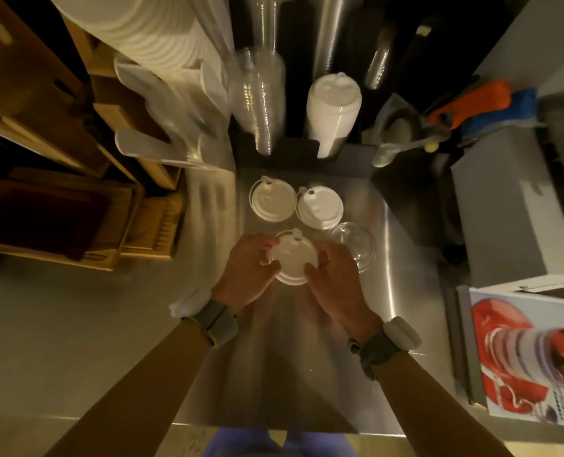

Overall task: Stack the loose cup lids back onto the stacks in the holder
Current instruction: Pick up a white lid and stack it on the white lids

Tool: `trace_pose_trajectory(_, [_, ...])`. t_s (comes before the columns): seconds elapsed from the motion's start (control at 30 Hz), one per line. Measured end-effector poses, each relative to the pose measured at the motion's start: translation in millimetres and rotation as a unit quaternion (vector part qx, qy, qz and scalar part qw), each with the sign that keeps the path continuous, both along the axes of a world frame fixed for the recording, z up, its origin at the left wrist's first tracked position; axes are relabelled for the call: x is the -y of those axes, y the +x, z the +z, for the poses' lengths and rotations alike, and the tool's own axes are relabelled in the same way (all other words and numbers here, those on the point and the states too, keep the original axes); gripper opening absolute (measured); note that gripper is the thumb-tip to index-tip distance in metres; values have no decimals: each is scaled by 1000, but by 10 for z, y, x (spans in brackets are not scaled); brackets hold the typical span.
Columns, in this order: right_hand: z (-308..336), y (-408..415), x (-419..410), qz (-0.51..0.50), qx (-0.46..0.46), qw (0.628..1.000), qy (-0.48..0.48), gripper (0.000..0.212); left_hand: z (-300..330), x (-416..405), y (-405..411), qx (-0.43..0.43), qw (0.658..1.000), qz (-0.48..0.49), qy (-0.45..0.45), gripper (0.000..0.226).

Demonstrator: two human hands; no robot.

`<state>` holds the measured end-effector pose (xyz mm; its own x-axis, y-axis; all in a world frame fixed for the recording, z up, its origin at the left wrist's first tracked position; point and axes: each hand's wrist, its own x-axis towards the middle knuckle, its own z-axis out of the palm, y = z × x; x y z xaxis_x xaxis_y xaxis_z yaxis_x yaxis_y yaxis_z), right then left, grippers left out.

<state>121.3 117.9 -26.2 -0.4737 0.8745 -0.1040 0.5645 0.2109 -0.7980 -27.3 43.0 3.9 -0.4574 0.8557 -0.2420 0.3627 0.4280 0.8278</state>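
A white cup lid (292, 258) sits low over the steel counter (399, 291), gripped on both sides: my left hand (246, 275) on its left rim, my right hand (335, 282) on its right rim. Two more white lids lie flat behind it, one at the left (271, 203) and one at the right (320, 207). A clear dome lid (356, 244) rests just right of my right hand. At the counter's back, the dark holder (294, 150) carries a stack of white lids (331, 110) and a stack of clear lids (257, 97).
Tall sleeves of white cups (162, 34) lean at the back left beside wooden shelving (76, 159). A scoop (393, 150), orange and blue cloths (485, 103) and a grey box (505, 209) stand at the right. A printed carton (531, 357) lies at the near right.
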Motion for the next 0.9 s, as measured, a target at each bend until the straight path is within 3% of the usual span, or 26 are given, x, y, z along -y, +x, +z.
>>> trace_pose_trajectory(0.13, [221, -103, -129, -26, -15, 999, 14, 37, 268, -181, -103, 37, 999, 33, 9, 44])
trace_pose_trajectory(0.5, [1220, -460, -1341, -68, -55, 988, 126, 38, 1021, -1356, -311, -30, 992, 5, 125, 50])
trace_pose_trajectory(0.67, [1229, -597, -1928, -88, -20, 986, 143, 37, 1042, -1903, -341, -76, 991, -5, 108, 60])
trace_pose_trajectory(0.9, [1032, -760, -2245, -86, -44, 988, 123, 36, 839, -2207, -393, -80, 990, 43, 112, 51])
